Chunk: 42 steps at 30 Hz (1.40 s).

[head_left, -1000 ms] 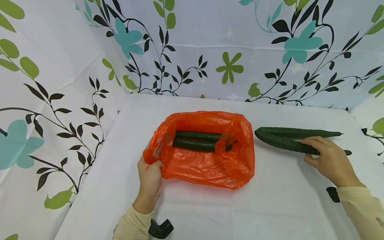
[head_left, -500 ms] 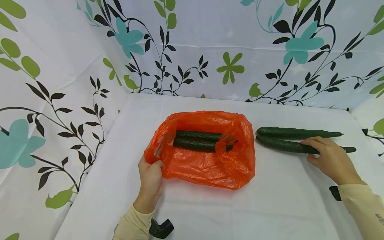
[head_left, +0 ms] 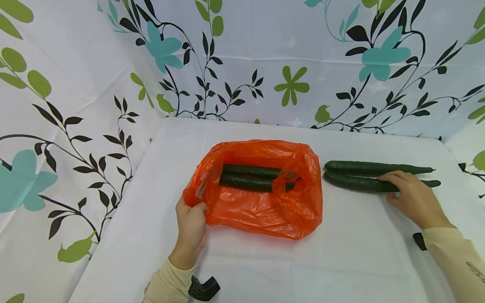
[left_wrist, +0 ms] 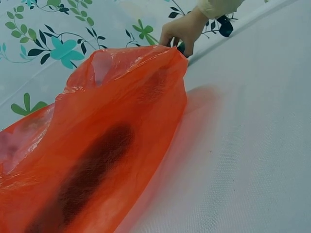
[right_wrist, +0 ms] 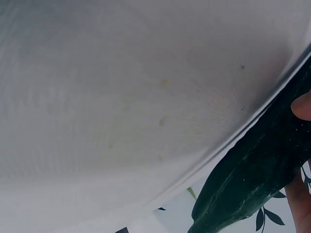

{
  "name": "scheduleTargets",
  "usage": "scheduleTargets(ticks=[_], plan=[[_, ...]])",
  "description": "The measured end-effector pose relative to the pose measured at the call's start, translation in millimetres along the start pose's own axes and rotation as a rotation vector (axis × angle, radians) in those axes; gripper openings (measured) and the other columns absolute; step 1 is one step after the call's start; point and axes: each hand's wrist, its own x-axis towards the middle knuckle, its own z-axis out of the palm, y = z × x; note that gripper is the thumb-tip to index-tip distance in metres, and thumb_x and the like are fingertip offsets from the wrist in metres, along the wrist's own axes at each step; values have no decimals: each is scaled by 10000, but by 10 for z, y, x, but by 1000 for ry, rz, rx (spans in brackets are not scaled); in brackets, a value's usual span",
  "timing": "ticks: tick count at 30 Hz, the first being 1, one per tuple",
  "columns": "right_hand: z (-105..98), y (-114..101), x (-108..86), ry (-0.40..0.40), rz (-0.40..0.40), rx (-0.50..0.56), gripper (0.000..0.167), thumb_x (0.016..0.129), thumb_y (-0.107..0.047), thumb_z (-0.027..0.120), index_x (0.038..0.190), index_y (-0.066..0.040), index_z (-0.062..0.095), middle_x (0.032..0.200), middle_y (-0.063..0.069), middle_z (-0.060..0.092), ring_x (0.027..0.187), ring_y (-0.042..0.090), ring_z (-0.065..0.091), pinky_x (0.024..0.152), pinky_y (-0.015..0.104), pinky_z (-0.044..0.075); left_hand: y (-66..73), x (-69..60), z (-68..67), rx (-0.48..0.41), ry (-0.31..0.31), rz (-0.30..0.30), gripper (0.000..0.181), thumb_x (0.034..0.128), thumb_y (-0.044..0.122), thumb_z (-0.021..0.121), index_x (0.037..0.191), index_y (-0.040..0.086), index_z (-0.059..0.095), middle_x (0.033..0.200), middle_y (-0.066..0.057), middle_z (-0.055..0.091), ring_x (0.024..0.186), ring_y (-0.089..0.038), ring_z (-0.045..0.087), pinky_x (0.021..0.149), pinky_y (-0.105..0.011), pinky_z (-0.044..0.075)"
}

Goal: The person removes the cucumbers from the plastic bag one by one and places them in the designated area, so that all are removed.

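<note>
An orange plastic bag [head_left: 246, 210] lies in the middle of the table with its mouth turned up. Inside it, two cucumbers [head_left: 246, 182] lie side by side, partly covered by the bag's film. My left hand [head_left: 191, 229] grips the bag's left edge, some fingers hidden behind the film. On the right, my right hand [head_left: 414, 200] holds the nearer cucumber [head_left: 352, 182] around its right half, thumb on the near side. Just behind it and parallel lies another cucumber [head_left: 379, 167]. In the right wrist view the held cucumber [right_wrist: 252, 174] shows its tapered end.
A white cloth covers the table [head_left: 341, 261]. Behind and to the left hangs a patterned curtain [head_left: 242, 54] with leaves and flowers. Dark devices [head_left: 203, 288] are worn at the wrists.
The nearer cucumber on the right has swung to lie almost parallel to the one behind it. My right hand has shifted slightly with it; the left hand keeps its grip on the bag.
</note>
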Motion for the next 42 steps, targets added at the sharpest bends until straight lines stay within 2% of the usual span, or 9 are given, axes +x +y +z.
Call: scheduleTargets(ticks=[4, 12, 19, 23, 29, 37, 40, 42], plan=[[24, 11, 15, -43, 30, -13, 529, 725, 90, 789, 1222, -17, 645, 1294, 237, 574, 1160, 509, 523, 869, 681, 457, 3, -4, -6, 3, -1, -3, 729, 830, -200, 316, 1531, -2, 308, 1509, -41, 457, 1364, -207, 455, 1129, -377, 389], [35, 15, 39, -84, 26, -58, 543, 733, 70, 792, 1248, -12, 639, 1298, 258, 580, 1094, 519, 576, 766, 658, 503, -3, -2, -20, 3, -6, 1, 737, 819, -199, 310, 1531, -5, 309, 1512, -43, 454, 1364, -205, 457, 1128, -366, 388], [-163, -145, 146, -154, 63, -43, 552, 742, -15, 807, 1268, -9, 638, 1307, 301, 551, 1065, 546, 575, 748, 691, 490, -6, 0, -24, 6, -6, -2, 749, 812, -198, 309, 1535, -3, 305, 1518, -39, 443, 1369, -195, 450, 1137, -355, 374], [-306, -346, 229, -101, 56, 28, 542, 770, -27, 777, 1293, -59, 639, 1312, 268, 574, 1098, 517, 577, 762, 668, 491, -1, -1, -27, 16, 2, -16, 739, 820, -193, 320, 1533, -2, 305, 1511, -39, 438, 1359, -208, 452, 1125, -362, 390], [-457, -644, 353, -23, 18, 150, 528, 814, -38, 757, 1324, -86, 631, 1312, 164, 620, 1229, 431, 538, 908, 618, 447, -4, -2, -33, 23, -3, -21, 734, 825, -190, 327, 1533, 5, 308, 1497, -39, 436, 1336, -229, 461, 1096, -370, 427], [-588, -1118, 490, 37, -33, 261, 572, 842, -120, 806, 1379, -118, 607, 1316, 104, 629, 1251, 355, 542, 955, 631, 460, 0, 1, -34, 24, 9, -37, 712, 831, -187, 333, 1519, -2, 312, 1479, -55, 426, 1302, -246, 463, 1068, -356, 453], [-607, -1301, 558, 67, -72, 319, 616, 828, -176, 841, 1396, -149, 604, 1342, 60, 614, 1238, 301, 552, 1034, 381, 480, -8, 5, -36, 19, 6, -31, 720, 825, -190, 329, 1520, -2, 315, 1483, -54, 433, 1311, -241, 466, 1077, -358, 444], [-614, -1417, 605, 75, -91, 369, 666, 810, -201, 861, 1419, -181, 589, 1373, 28, 590, 1232, 269, 550, 1019, 203, 437, -15, 6, -38, 15, 2, -23, 732, 818, -193, 324, 1525, -2, 317, 1489, -52, 442, 1325, -234, 469, 1089, -362, 433]])
